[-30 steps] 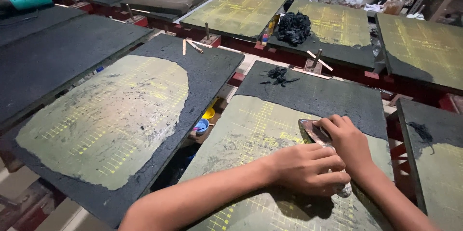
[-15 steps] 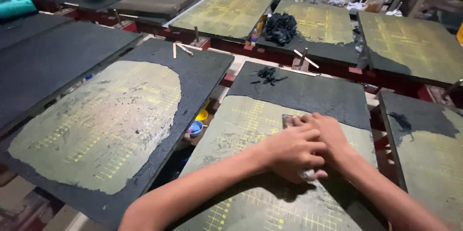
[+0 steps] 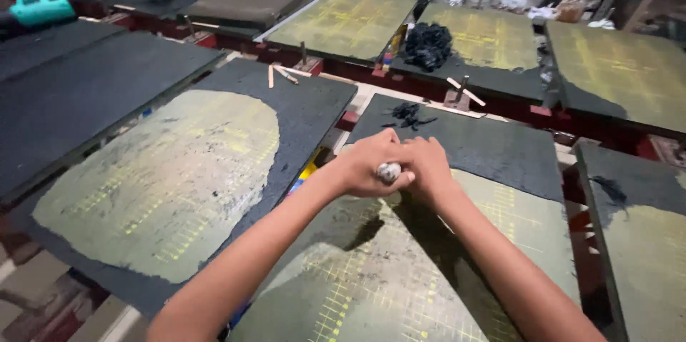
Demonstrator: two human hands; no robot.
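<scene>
Both my hands are clasped together just above a board (image 3: pixel 400 270) with an olive-green, yellow-gridded face. My left hand (image 3: pixel 361 163) and my right hand (image 3: pixel 432 170) wrap around a small tool, and only its rounded whitish handle end (image 3: pixel 389 171) shows between them. The blade end is hidden by my fingers. A dark grey layer (image 3: pixel 493 149) covers the far part of this board, with a few black scraps (image 3: pixel 409 115) lying on it.
To the left lies a dark board with a large green patch (image 3: pixel 171 177), and beyond it plain dark boards (image 3: pixel 86 92). Further boards stand at the back, one bearing a pile of black scraps (image 3: pixel 427 45). Wooden sticks (image 3: pixel 282 74), a teal object (image 3: pixel 41 7) and another board at right (image 3: pixel 643 242) are also in view.
A second ago my right hand pressed the tool at the dark layer's edge with my left hand beside it. Now both hands are closed together around the tool, held slightly off the board.
</scene>
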